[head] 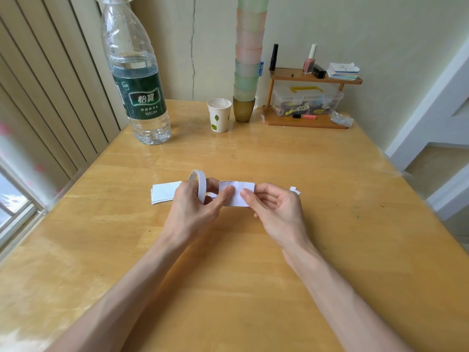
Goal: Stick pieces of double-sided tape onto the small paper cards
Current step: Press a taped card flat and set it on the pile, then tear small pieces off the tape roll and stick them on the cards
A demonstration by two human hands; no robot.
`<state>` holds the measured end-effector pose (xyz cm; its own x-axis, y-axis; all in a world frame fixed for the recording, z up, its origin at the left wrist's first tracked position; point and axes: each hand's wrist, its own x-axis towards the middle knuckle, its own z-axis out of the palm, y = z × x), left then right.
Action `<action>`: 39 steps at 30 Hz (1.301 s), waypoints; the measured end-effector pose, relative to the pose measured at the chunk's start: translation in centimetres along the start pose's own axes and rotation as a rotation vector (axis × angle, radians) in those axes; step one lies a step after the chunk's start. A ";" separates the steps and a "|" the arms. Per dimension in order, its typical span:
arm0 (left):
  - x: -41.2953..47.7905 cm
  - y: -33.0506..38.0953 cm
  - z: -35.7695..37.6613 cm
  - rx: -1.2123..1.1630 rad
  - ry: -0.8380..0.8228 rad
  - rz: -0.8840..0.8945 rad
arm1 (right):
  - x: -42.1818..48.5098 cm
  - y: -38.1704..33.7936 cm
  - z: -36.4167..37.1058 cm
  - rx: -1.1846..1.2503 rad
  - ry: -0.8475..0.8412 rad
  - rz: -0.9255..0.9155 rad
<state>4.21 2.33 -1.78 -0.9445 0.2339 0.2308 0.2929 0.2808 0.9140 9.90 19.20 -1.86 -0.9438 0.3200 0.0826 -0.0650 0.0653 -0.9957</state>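
Observation:
A small white paper card [238, 193] is held above the wooden table [253, 262] between both hands. My left hand [195, 212] has a white roll of double-sided tape [199, 182] looped over its fingers, and its thumb presses the card's left part. My right hand [276, 212] pinches the card's right edge with thumb above and fingers below. A stack of white cards [165, 193] lies flat on the table just left of my left hand. A small white scrap [295, 190] shows beyond my right hand.
A large water bottle [135, 80] stands at the back left, with a paper cup [219, 115] and a tall stack of coloured cups [247, 59] behind. A small wooden shelf [304, 97] with a plastic box and cosmetics sits at the back right.

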 end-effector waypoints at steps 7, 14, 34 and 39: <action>0.4 -0.3 -0.8 0.051 0.025 0.034 | 0.7 0.1 0.2 0.017 0.058 0.008; 2.7 -1.9 -5.5 0.023 0.435 0.070 | 3.3 0.5 3.6 -0.134 0.016 -0.007; 3.6 -3.3 -7.0 -0.033 0.475 0.062 | 7.0 2.4 11.9 -0.794 -0.002 -0.408; 3.6 -3.3 -6.5 -0.033 0.376 0.051 | 7.7 1.8 5.5 -0.874 -0.126 -0.321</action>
<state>-1.18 -3.84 -1.81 -0.9194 -0.1129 0.3768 0.3416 0.2456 0.9072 0.72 16.62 -3.23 -0.9544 0.0623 0.2920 -0.1101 0.8357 -0.5381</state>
